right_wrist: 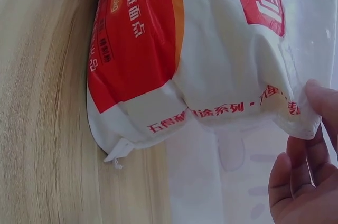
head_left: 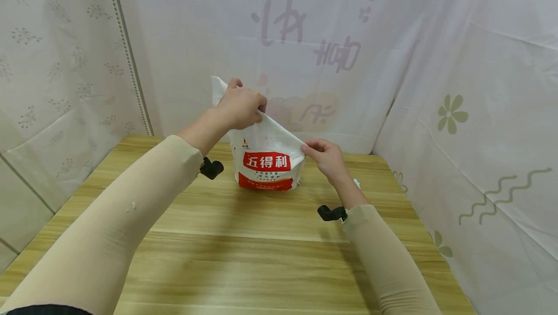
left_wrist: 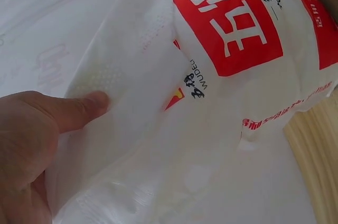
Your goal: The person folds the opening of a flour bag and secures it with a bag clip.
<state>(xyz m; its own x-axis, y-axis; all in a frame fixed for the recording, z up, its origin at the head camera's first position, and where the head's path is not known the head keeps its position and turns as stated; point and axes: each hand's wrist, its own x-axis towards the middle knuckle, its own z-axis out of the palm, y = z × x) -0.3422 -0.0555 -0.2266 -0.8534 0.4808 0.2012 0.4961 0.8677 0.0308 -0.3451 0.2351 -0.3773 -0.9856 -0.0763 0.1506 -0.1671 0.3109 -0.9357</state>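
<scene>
A white and red bag of flour (head_left: 263, 139) stands on the wooden table, its printed front toward me and its top edge slanting down to the right. My left hand (head_left: 243, 106) grips that edge near its higher left end. In the left wrist view the thumb (left_wrist: 90, 109) presses on the white plastic, and the other fingers are hidden behind the bag. At the lower right corner of the top, my right hand (head_left: 328, 159) pinches the plastic between thumb and fingers. The right wrist view shows this pinched corner (right_wrist: 303, 123) and the bag's red lower part.
Wood-grain table (head_left: 244, 266) stretches in front of the bag. Patterned pale curtains (head_left: 196, 29) hang behind and on both sides. A small pale object (head_left: 357, 183) lies partly hidden behind my right wrist. Black mounts (head_left: 212, 168) sit under both wrists.
</scene>
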